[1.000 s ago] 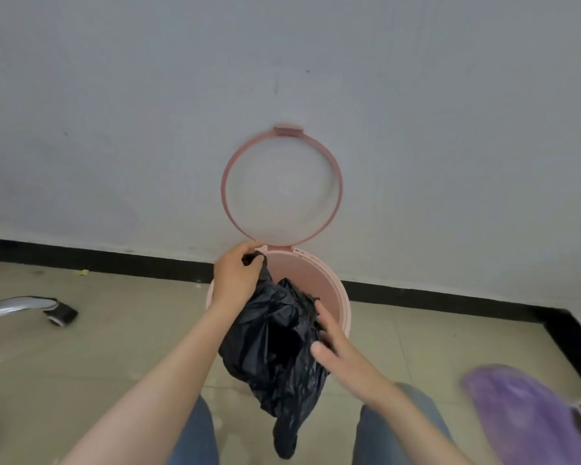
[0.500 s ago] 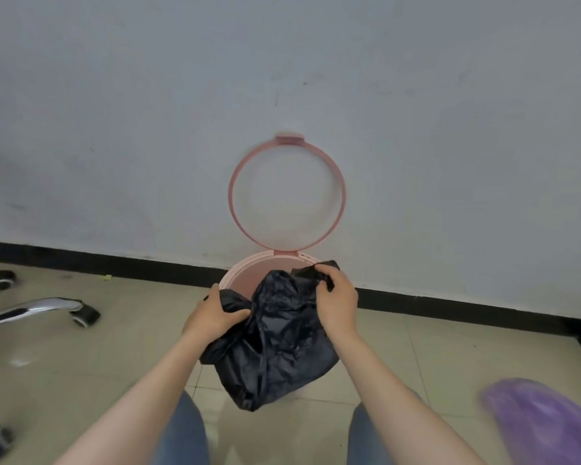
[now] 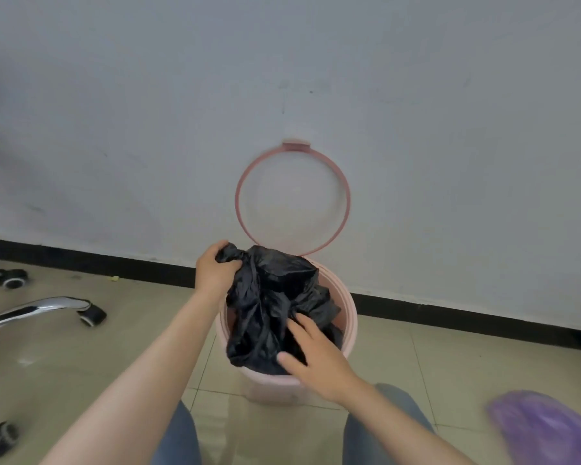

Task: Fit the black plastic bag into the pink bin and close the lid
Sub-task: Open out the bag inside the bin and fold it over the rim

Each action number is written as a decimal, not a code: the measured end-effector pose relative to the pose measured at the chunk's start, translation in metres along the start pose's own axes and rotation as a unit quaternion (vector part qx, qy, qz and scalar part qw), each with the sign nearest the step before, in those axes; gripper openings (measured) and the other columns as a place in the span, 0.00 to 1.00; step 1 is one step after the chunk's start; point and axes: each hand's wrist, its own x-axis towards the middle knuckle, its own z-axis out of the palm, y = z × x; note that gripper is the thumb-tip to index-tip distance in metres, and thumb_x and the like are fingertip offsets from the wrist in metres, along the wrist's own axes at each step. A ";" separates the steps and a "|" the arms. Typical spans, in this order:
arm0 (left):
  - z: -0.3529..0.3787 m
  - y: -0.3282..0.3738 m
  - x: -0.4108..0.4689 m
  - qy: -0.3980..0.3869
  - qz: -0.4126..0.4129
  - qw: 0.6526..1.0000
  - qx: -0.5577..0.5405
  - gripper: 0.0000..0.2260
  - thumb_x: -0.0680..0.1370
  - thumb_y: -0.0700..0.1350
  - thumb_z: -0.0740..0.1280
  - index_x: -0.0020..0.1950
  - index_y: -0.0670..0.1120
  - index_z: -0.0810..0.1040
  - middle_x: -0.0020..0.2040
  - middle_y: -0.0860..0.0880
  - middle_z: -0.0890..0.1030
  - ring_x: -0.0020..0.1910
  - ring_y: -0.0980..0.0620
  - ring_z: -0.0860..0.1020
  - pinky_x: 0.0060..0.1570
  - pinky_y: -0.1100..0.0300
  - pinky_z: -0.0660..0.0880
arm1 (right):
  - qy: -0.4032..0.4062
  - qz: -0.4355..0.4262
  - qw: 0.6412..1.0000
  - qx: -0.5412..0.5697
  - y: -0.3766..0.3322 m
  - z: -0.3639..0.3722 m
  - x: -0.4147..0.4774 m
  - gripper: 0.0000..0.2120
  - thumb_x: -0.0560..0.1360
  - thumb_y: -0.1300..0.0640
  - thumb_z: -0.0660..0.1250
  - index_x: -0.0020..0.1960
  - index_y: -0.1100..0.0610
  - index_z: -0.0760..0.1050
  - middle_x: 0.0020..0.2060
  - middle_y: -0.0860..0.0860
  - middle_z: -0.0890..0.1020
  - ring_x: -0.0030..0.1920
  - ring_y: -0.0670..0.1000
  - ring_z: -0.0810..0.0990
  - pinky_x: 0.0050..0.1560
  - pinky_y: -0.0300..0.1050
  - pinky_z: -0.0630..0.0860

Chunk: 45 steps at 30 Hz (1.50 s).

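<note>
**Black bag bunched over the mouth of the pink bin**

Beige floor tiles (image 3: 91, 360) run up to a black skirting strip (image 3: 450, 313) and a pale wall (image 3: 148, 112) behind it. Nearest of all, the person's knees in blue-grey trousers (image 3: 178, 441) frame the bottom of the scene, with a blurred purple object (image 3: 544, 427) at the near right.

Just beyond the knees stands the pink bin (image 3: 348, 317), upright on the floor close to the wall. The right hand (image 3: 316, 357) lies over its near rim, fingers spread and pressed flat on the black plastic bag (image 3: 275, 303); its grip is loose, not clenched. The bag is crumpled in the bin's opening, part of it down inside and part heaped above the rim.

At the far left edge of the bin, the left hand (image 3: 215, 270) has its grip clenched on a gathered corner of the bag, holding it above the rim.

Behind the bin, the ring-shaped pink lid (image 3: 239, 196) stands raised against the wall, hinged at the far rim.

Off to the left, a chrome chair leg (image 3: 31, 310) with black castors rests on the tiles.
</note>
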 end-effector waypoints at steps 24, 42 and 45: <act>-0.010 -0.053 -0.017 -0.102 0.045 0.904 0.414 0.36 0.72 0.45 0.70 0.74 0.48 0.54 0.74 0.37 0.56 0.67 0.40 0.69 0.59 0.52 0.72 | -0.020 -0.009 0.989 -0.149 0.030 0.000 0.038 0.25 0.73 0.64 0.58 0.69 0.55 0.63 0.71 0.54 0.64 0.72 0.56 0.58 0.70 0.54 0.60; -0.035 -0.025 -0.002 0.172 0.110 0.910 0.360 0.17 0.73 0.41 0.65 0.61 0.41 0.74 0.65 0.36 0.71 0.64 0.36 0.67 0.60 0.44 0.69 | 0.048 0.020 0.918 -0.392 0.050 -0.030 0.019 0.05 0.62 0.58 0.71 0.39 0.53 0.80 0.47 0.56 0.79 0.54 0.61 0.75 0.58 0.61 0.70; -0.009 -0.038 -0.034 0.016 0.447 0.752 0.484 0.17 0.71 0.49 0.62 0.58 0.45 0.75 0.60 0.38 0.77 0.63 0.40 0.67 0.55 0.40 0.75 | 0.132 -0.023 0.903 -0.408 0.048 -0.029 0.010 0.10 0.51 0.55 0.78 0.27 0.50 0.77 0.42 0.52 0.83 0.50 0.57 0.79 0.45 0.49 0.76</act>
